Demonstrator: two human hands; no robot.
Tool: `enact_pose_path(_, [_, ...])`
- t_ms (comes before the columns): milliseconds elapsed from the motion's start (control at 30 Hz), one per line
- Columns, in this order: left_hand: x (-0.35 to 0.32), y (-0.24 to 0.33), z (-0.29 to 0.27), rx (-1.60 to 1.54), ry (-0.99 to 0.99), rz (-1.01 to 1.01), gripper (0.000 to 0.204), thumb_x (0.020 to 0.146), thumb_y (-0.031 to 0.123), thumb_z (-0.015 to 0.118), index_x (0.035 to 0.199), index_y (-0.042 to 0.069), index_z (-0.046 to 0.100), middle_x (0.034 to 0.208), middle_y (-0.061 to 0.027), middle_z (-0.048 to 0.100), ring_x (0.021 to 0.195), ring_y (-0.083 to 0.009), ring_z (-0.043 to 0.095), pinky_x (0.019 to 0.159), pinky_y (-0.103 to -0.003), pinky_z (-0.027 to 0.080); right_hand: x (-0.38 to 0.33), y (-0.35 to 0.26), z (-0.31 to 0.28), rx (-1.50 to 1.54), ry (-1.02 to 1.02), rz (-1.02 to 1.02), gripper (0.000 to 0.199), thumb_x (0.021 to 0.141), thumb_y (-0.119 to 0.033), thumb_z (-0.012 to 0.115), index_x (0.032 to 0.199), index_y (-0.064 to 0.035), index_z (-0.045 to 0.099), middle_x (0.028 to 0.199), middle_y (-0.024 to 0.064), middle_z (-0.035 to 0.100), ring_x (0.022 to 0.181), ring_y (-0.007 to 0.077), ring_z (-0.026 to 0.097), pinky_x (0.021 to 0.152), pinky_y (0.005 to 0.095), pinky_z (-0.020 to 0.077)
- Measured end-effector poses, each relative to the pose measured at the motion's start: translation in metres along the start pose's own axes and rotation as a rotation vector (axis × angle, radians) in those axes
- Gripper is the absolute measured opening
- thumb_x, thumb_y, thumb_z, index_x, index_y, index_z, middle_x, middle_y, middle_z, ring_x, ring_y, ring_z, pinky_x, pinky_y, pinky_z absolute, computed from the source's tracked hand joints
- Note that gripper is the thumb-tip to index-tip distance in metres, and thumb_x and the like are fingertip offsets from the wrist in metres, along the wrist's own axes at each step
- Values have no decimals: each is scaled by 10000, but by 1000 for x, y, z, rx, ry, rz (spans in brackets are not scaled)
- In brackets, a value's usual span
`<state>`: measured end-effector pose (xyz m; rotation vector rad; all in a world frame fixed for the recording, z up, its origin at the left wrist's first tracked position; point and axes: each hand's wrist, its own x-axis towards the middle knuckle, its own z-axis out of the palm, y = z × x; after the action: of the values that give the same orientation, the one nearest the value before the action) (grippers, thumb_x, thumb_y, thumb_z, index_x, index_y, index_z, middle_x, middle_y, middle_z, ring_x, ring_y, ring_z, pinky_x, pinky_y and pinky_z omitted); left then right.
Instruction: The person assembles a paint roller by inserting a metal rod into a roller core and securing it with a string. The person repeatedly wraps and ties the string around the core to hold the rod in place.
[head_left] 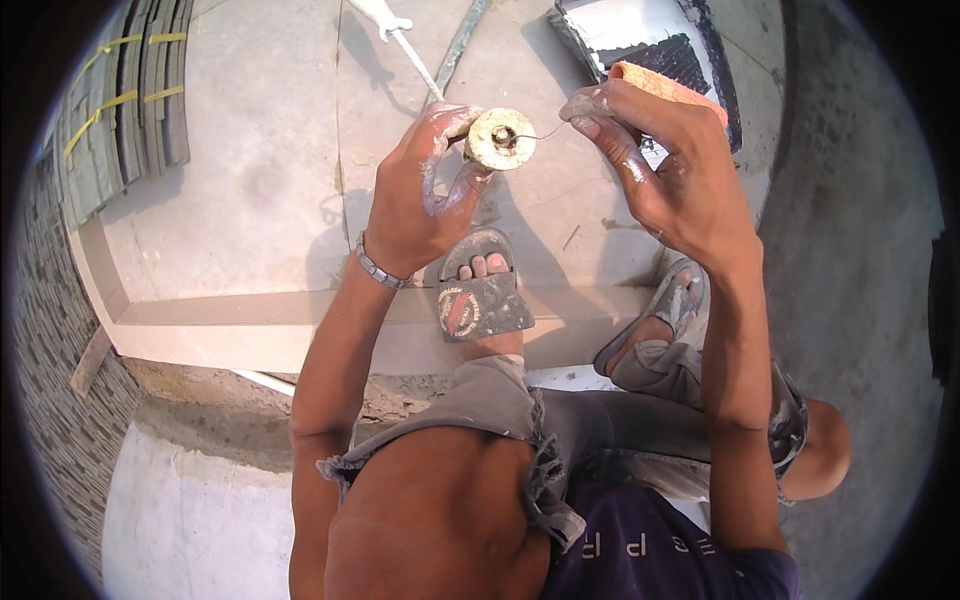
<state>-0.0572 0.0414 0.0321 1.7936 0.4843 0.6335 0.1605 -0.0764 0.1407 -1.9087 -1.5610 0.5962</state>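
My left hand (425, 190), smeared with white paint, is closed round a paint roller frame. The frame's round, cream-coloured end (485, 150) faces up, with a small metal piece at its middle. A metal rod (418, 68) runs from behind this hand to a white handle (380, 15). From the round end's centre a thin bent wire (548, 133) reaches across to my right hand (650, 150), whose thumb and fingers pinch its other end. An orange fuzzy roller sleeve (665, 88) shows behind the right hand; I cannot tell whether that hand also holds it.
A black paint tray (735, 75) with white paint stands at the upper right. Strapped grey strips (150, 100) are stacked at the upper left. A greenish stick (462, 45) lies on the pale floor slab (250, 200). My sandalled feet (485, 290) rest by the ledge (230, 335).
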Motion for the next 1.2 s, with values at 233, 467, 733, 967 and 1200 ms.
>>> enact_pose_path(233, [0, 7, 1, -42, 16, -70, 481, 785, -22, 828, 1228, -18, 641, 1160, -170, 696, 1015, -293, 741, 883, -357, 613, -9, -2, 8, 73, -44, 141, 142, 937, 8, 703, 1076, 37, 697, 958, 117, 693, 817, 226, 642, 756, 331, 523])
enact_pose_path(467, [-3, 26, -17, 107, 108, 57, 494, 745, 11, 824, 1214, -1, 669, 1152, -184, 719, 993, -307, 752, 862, -355, 608, -11, -19, 5, 240, 12, 252, 115, 962, -33, 737, 1029, 58, 717, 883, 21, 629, 741, 57, 546, 642, 220, 440])
enact_pose_path(733, [-19, 63, -64, 311, 67, 224, 479, 882, 69, 745, 1298, -117, 598, 1245, -255, 661, 1129, -337, 667, 957, -426, 568, -6, -50, 1, 378, 4, 87, 65, 949, 14, 704, 981, 67, 722, 847, 36, 615, 693, 44, 508, 563, 207, 352])
enact_pose_path(967, [-27, 80, -82, 17, 185, 222, 622, 858, 56, 784, 1367, -17, 434, 1223, -244, 665, 1122, -319, 682, 952, -407, 585, 0, -66, 5, 522, 7, -11, 65, 926, 26, 727, 958, 81, 713, 817, 61, 604, 662, 71, 480, 537, 241, 301])
enact_pose_path(1200, [-31, 84, -95, -171, 231, 233, 711, 891, 5, 734, 1428, 33, 270, 1249, -243, 568, 1148, -337, 645, 952, -453, 593, 8, -75, 9, 599, 4, -141, 80, 862, 54, 744, 874, 80, 669, 798, 152, 628, 667, 227, 529, 597, 347, 396])
